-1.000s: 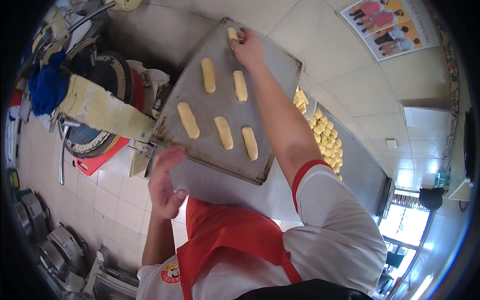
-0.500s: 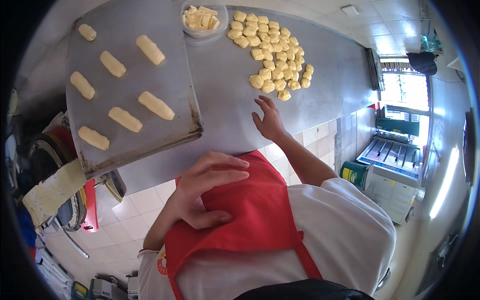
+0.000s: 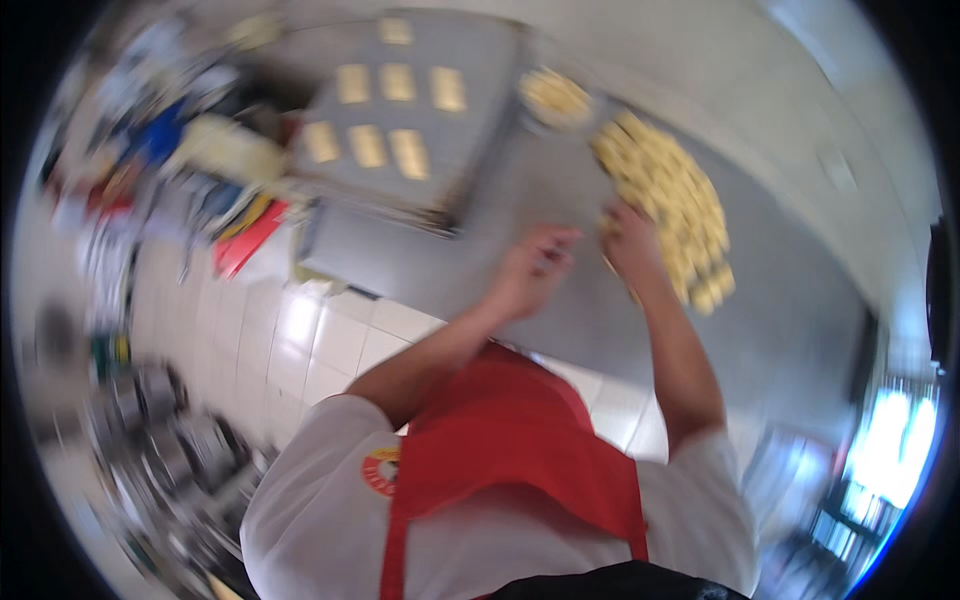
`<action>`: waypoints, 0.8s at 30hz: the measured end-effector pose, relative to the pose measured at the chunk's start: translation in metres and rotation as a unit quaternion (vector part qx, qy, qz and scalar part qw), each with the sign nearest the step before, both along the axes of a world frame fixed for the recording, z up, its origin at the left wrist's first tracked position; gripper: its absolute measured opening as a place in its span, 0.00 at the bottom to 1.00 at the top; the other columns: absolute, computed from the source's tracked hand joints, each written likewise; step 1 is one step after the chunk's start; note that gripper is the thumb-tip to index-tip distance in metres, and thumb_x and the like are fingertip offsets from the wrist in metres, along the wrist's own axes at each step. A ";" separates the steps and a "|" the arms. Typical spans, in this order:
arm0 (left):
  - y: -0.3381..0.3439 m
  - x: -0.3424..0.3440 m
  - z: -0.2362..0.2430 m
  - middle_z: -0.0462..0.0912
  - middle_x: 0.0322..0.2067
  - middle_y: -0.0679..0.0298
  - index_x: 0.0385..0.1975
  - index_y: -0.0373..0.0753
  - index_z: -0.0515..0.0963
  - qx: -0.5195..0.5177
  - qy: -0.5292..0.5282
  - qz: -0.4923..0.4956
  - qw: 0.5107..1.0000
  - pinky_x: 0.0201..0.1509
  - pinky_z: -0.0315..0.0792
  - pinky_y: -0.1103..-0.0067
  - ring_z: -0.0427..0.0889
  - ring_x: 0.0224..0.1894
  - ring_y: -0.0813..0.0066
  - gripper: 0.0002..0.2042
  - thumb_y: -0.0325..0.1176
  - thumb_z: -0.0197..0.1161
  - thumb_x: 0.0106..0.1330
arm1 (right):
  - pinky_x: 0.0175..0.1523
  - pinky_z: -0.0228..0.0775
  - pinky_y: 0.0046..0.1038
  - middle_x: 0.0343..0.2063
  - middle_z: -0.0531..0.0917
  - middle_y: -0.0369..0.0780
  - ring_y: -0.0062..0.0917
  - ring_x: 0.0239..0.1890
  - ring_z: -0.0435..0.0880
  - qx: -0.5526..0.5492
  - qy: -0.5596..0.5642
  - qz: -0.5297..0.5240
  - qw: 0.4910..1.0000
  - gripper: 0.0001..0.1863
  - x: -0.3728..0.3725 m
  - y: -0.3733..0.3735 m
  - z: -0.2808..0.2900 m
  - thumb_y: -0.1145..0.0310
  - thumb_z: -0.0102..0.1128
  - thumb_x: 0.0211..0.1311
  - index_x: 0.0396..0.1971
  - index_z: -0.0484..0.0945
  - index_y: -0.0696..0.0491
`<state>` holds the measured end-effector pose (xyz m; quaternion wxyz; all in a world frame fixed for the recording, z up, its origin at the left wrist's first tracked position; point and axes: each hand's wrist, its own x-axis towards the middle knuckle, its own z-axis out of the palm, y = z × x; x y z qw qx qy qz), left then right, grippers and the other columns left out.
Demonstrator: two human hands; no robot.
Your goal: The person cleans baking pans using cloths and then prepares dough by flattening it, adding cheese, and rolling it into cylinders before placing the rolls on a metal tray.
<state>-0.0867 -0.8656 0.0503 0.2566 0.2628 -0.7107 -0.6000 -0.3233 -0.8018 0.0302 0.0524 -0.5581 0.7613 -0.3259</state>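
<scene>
Motion blurs the whole picture. My right hand (image 3: 630, 238) is at the near left edge of a large cluster of small yellow dough pieces (image 3: 680, 205) on the metal table. Some yellow shows beside its fingers, but whether it grips a piece cannot be made out. My left hand (image 3: 535, 268) hovers over the table's near side, left of my right hand, its fingers bent and smeared. Several elongated dough rolls (image 3: 408, 153) lie spaced apart on a grey baking tray (image 3: 452, 140). Between tray and cluster stands a clear plastic tub (image 3: 540, 126) holding pale yellow sticks (image 3: 556, 96).
The metal table (image 3: 500, 210) runs rightward to a bright window (image 3: 890, 440). Left of the tray is blurred clutter with a red item (image 3: 250, 240). Metal pots or pans (image 3: 190, 455) sit at lower left. Tiled floor (image 3: 330, 330) lies below the table.
My view has swung, so tray and dough appear shifted. My right hand has reached the dough cluster's edge. My left hand has moved from before my apron to over the table.
</scene>
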 end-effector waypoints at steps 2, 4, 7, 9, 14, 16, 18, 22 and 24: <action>0.021 -0.024 -0.021 0.82 0.59 0.63 0.63 0.43 0.80 0.032 0.056 0.110 0.992 0.56 0.78 0.74 0.81 0.56 0.74 0.15 0.34 0.62 0.79 | 0.46 0.80 0.42 0.43 0.82 0.48 0.48 0.43 0.85 0.001 -0.088 0.018 0.996 0.13 0.042 0.039 0.067 0.76 0.68 0.59 0.45 0.81 0.56; 0.034 -0.027 -0.017 0.89 0.41 0.60 0.52 0.38 0.84 0.118 0.020 0.098 0.988 0.44 0.79 0.71 0.83 0.41 0.75 0.14 0.42 0.59 0.82 | 0.43 0.80 0.39 0.42 0.81 0.42 0.39 0.42 0.85 -0.008 -0.168 0.063 0.984 0.16 0.085 0.073 0.083 0.81 0.65 0.60 0.48 0.78 0.56; 0.046 -0.023 0.027 0.82 0.19 0.56 0.36 0.33 0.85 0.049 -0.020 0.156 0.986 0.30 0.75 0.66 0.77 0.20 0.67 0.22 0.48 0.57 0.82 | 0.47 0.78 0.35 0.42 0.79 0.36 0.30 0.44 0.82 -0.114 -0.442 0.023 0.890 0.15 0.112 0.084 0.062 0.73 0.59 0.69 0.54 0.74 0.56; 0.050 -0.023 0.023 0.79 0.14 0.53 0.31 0.32 0.83 -0.014 -0.032 0.216 0.976 0.25 0.72 0.64 0.73 0.14 0.62 0.24 0.48 0.58 0.81 | 0.51 0.77 0.32 0.43 0.79 0.36 0.27 0.45 0.82 -0.202 -0.575 -0.039 0.792 0.15 0.130 0.081 0.049 0.68 0.55 0.74 0.56 0.72 0.56; 0.064 -0.010 -0.008 0.80 0.15 0.53 0.28 0.32 0.82 -0.094 0.021 0.209 0.973 0.24 0.71 0.63 0.77 0.15 0.59 0.27 0.51 0.57 0.81 | 0.49 0.80 0.33 0.41 0.81 0.38 0.27 0.45 0.83 -0.139 -0.597 -0.105 0.783 0.26 0.145 0.056 0.030 0.44 0.53 0.83 0.50 0.75 0.57; 0.059 -0.005 -0.019 0.81 0.17 0.58 0.28 0.35 0.82 0.014 0.046 0.182 0.982 0.26 0.73 0.64 0.79 0.17 0.63 0.27 0.54 0.56 0.82 | 0.48 0.81 0.33 0.41 0.82 0.37 0.28 0.45 0.84 -0.074 -0.678 -0.142 0.718 0.25 0.135 0.048 0.042 0.45 0.56 0.82 0.49 0.76 0.57; 0.051 0.004 -0.007 0.84 0.23 0.64 0.31 0.39 0.82 0.248 0.012 0.082 0.965 0.30 0.76 0.67 0.82 0.24 0.68 0.27 0.57 0.54 0.83 | 0.51 0.81 0.33 0.40 0.82 0.36 0.30 0.45 0.85 -0.055 -0.672 -0.141 0.725 0.25 0.093 0.056 0.036 0.45 0.63 0.78 0.49 0.78 0.56; 0.008 0.055 -0.114 0.81 0.42 0.70 0.50 0.47 0.78 0.422 0.231 0.093 0.872 0.51 0.77 0.76 0.81 0.45 0.78 0.17 0.54 0.52 0.85 | 0.62 0.77 0.30 0.53 0.86 0.44 0.26 0.53 0.85 -0.237 -0.098 -0.064 0.964 0.18 0.092 0.070 0.211 0.73 0.64 0.77 0.61 0.76 0.63; 0.007 0.093 -0.171 0.85 0.44 0.67 0.55 0.41 0.79 0.327 0.193 0.171 0.909 0.57 0.77 0.73 0.83 0.49 0.71 0.20 0.52 0.54 0.84 | 0.61 0.77 0.30 0.52 0.86 0.43 0.27 0.54 0.84 -0.411 0.131 -0.104 0.896 0.18 0.089 0.074 0.224 0.74 0.62 0.77 0.62 0.77 0.62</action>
